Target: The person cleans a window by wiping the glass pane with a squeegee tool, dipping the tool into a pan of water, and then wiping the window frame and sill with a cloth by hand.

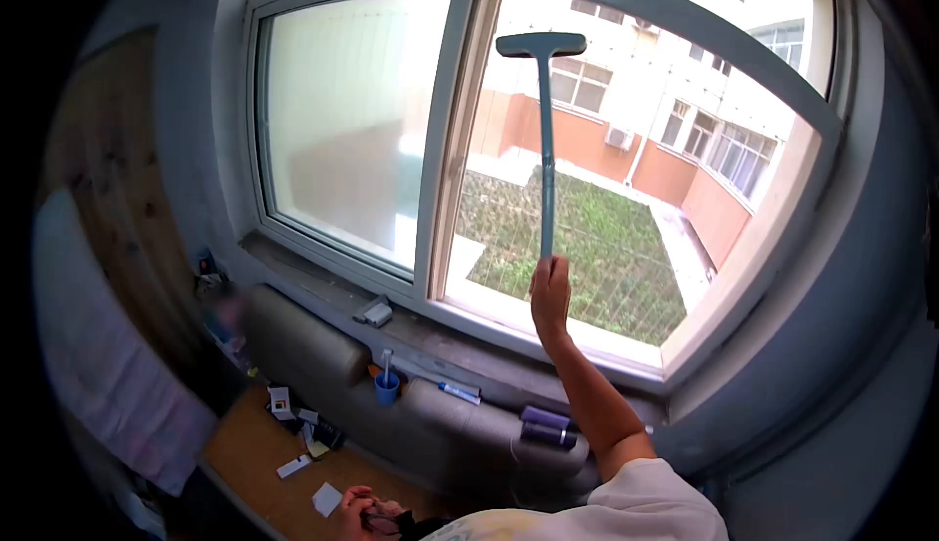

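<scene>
My right hand (550, 296) is wrapped round the lower end of a long blue-grey handle, with the arm stretched up toward the window. This is a window squeegee (548, 150), held upright with its wide head (541, 45) at the top, in front of the right-hand part of the window. Whether the head touches any glass, I cannot tell. Low in the view, my left hand (370, 516) is curled near my body, over the edge of a wooden surface. Something dark shows at its fingers, too unclear to name. A white piece of paper (327, 499) lies beside it.
A frosted pane (342, 130) fills the left of the window frame. Below the sill (489, 350) runs a padded headrest (303, 336), bearing a blue cup (387, 386), a blue-and-white tube (459, 392) and purple cylinders (548, 426). Small boxes (281, 402) lie on the wooden surface (245, 453).
</scene>
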A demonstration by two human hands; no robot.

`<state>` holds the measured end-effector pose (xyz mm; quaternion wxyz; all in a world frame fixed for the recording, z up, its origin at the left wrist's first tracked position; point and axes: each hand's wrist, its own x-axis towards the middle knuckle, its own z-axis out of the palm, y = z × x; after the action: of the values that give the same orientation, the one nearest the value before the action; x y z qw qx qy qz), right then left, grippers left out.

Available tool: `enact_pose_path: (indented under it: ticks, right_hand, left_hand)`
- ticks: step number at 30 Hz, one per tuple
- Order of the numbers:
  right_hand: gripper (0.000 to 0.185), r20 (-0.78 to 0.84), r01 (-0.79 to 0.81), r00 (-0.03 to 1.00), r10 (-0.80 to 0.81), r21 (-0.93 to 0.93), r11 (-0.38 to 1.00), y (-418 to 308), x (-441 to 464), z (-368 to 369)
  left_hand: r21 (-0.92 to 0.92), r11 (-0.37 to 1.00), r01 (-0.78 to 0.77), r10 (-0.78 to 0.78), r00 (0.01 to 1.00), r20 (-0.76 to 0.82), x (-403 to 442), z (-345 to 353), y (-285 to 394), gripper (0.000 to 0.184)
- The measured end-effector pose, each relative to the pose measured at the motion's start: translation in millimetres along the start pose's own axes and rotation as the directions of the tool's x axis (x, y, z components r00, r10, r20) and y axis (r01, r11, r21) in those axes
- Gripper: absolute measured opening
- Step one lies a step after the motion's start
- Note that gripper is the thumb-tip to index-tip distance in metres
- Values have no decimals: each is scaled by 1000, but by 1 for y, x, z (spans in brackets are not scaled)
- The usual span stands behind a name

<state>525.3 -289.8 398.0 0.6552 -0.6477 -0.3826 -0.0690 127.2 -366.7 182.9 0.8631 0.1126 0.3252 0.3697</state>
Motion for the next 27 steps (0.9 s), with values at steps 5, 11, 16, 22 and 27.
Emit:
enact_pose_path:
  ticks: [5,11,16,22,27]
  right_hand:
    - [20,-85,126,988,-130,-44,991,2,80,21]
    - [19,-70,83,995,-72,157,984,-8,95,66]
    - [17,69,-86,996,61,466,881,-30,96,115]
    - [21,104,-162,986,129,435,886,-59,91,183]
    - [27,-69,-138,986,152,167,976,-23,112,225]
  left_hand:
    - [316,905,-284,294,956,16,37,32,14,22]
    - [314,907,-281,268,960,84,73,69,47,22]
    - [376,898,-226,159,967,201,100,114,74,21]
    - [454,878,-153,26,962,273,137,126,114,21]
    - [490,868,-76,-29,978,204,160,96,159,21]
